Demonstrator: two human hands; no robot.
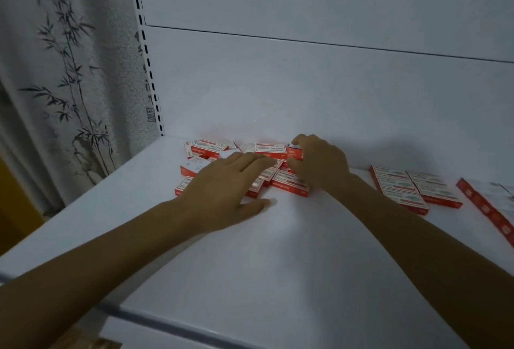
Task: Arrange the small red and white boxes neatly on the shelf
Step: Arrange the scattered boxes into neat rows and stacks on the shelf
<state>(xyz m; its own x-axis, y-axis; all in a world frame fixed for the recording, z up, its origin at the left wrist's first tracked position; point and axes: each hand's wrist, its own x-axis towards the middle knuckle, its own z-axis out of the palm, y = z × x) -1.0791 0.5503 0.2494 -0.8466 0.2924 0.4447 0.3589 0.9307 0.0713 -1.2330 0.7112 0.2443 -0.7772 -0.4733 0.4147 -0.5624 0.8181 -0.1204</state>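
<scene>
A neat block of red and white boxes [411, 187] sits toward the shelf's [278, 251] right end, but most lie in a jumbled heap [211, 148] along its back edge. The left hand [222, 190] rests flat-fingered on the heap. The right hand [319, 162] pinches one box [295, 152].

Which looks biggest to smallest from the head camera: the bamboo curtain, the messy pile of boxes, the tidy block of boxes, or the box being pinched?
1. Bamboo curtain, by far.
2. Messy pile, partly hidden.
3. Tidy block, not much smaller than the pile.
4. Single box that the right hand pinches.
</scene>
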